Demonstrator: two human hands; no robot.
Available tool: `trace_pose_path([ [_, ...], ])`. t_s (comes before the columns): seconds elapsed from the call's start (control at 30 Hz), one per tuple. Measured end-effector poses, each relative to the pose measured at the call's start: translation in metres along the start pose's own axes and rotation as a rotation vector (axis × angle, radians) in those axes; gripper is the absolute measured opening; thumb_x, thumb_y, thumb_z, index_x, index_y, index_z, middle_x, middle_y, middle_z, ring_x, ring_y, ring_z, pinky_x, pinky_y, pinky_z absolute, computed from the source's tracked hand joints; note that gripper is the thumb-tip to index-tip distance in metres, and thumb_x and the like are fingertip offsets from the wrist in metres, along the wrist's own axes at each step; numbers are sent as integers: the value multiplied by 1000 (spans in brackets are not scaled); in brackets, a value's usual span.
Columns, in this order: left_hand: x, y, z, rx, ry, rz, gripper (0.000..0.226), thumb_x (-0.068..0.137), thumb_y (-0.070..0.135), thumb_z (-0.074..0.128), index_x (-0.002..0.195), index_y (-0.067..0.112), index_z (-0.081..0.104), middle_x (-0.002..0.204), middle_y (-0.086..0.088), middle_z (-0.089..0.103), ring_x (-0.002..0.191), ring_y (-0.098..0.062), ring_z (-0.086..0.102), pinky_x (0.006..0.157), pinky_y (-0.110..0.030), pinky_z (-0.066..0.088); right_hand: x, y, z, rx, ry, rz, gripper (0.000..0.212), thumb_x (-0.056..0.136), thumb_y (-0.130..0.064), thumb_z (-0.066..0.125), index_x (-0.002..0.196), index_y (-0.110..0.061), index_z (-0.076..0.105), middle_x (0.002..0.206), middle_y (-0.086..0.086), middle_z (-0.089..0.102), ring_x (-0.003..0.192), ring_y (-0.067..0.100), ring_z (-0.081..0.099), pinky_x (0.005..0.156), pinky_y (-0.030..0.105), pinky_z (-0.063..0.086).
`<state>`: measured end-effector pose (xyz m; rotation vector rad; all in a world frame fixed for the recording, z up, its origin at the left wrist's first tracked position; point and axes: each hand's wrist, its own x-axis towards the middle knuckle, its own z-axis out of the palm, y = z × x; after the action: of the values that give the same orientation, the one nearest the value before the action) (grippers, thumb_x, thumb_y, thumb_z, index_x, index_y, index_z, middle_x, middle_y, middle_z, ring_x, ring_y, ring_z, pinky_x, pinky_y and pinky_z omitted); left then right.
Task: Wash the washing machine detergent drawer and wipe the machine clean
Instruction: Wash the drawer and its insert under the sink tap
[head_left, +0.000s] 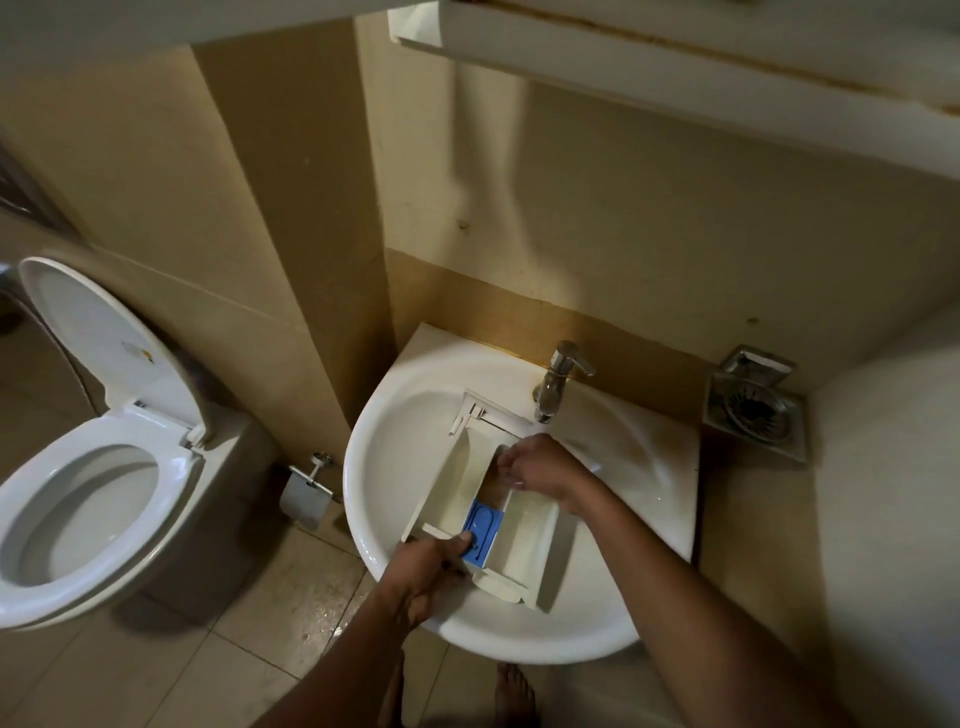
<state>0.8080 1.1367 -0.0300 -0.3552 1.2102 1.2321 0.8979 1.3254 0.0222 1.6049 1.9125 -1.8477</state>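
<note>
Two hands work the detergent drawer (530, 525) in the sink (358, 483).
Left hand (431, 564) clasps its near end; right hand (535, 467) curls inside, hold unclear. Light, stiff plastic, probably slippery: grip the walls.

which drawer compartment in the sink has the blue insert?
The middle compartment of the detergent drawer: the blue insert sits at its near end, under the thumb of the left hand. The left compartment and the right compartment are plain white.

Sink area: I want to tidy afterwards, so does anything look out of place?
The square drain right of the sink has its cover tipped up, and the floor tiles below the sink look wet.
</note>
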Motion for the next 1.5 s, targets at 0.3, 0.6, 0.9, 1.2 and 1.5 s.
trace_pose_path([
  [0.3,-13,1,10,144,95,46,49,72,6,83,115,-10,65,107,-29,69,101,-44,66,95,-62,52,3,12,0,1392,33,191,21,95,0,45,102,8,63,83,20,68,79,29,69,71,31,61],
  [0.6,-13,-1,15,142,127,54,23,92,1,67,111,-11,63,101,-29,69,87,-38,66,84,-51,58,-5,-4,20,285,-80,-4,11,88,1,61,83,-4,69,83,14,69,80,25,67,88,41,56],
  [0.9,-17,-1,16,140,93,75,19,92,0,66,110,-7,65,103,-25,71,88,-35,67,73,-43,59,-2,7,1,1280,91,166,12,92,5,51,94,7,62,72,18,67,72,25,66,64,30,62],
  [1.2,-17,-1,15,185,107,97,14,91,2,69,101,-7,68,72,-17,70,62,-27,64,67,-39,56,-23,38,48,-766,144,-607,36,101,-21,45,130,-4,58,137,14,53,130,27,47,107,33,40],
  [1.5,-26,2,18,220,93,123,16,91,3,69,103,-8,69,79,-20,69,70,-30,63,73,-42,55,-29,59,58,-1343,156,-715,46,98,-25,36,131,-2,60,145,23,49,141,36,37,114,47,36],
])
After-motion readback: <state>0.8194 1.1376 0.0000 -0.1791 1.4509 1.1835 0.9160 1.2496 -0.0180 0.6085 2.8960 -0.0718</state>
